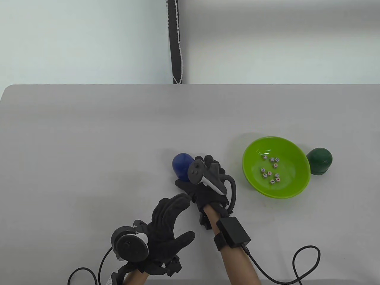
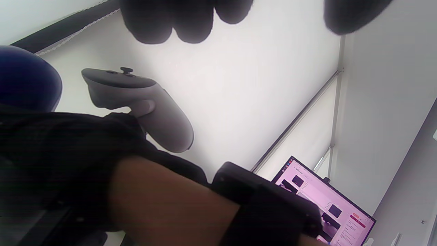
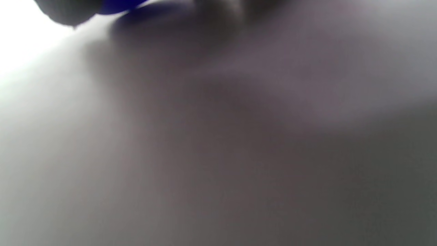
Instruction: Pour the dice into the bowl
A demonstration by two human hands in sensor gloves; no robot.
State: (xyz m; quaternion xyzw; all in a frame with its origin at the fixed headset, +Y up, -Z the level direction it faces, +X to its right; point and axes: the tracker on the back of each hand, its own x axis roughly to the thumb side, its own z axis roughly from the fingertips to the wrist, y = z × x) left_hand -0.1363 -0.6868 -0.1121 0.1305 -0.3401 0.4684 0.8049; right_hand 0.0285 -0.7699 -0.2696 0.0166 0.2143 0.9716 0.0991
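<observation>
A blue cup (image 1: 181,165) stands mouth down on the grey table (image 1: 89,148); it also shows in the left wrist view (image 2: 27,78) and at the top edge of the right wrist view (image 3: 119,5). My right hand (image 1: 193,172) grips it from the right, low at the table surface. A green bowl (image 1: 297,190) to the right holds several white dice (image 1: 270,170). My left hand (image 1: 181,218) hovers open and empty just left of the right wrist; its fingertips (image 2: 170,24) hang spread in the left wrist view.
A dark green cup (image 1: 319,160) stands mouth down right behind the bowl. A black cable (image 1: 305,261) loops on the table at the front right. A lit screen (image 2: 324,208) shows in the left wrist view.
</observation>
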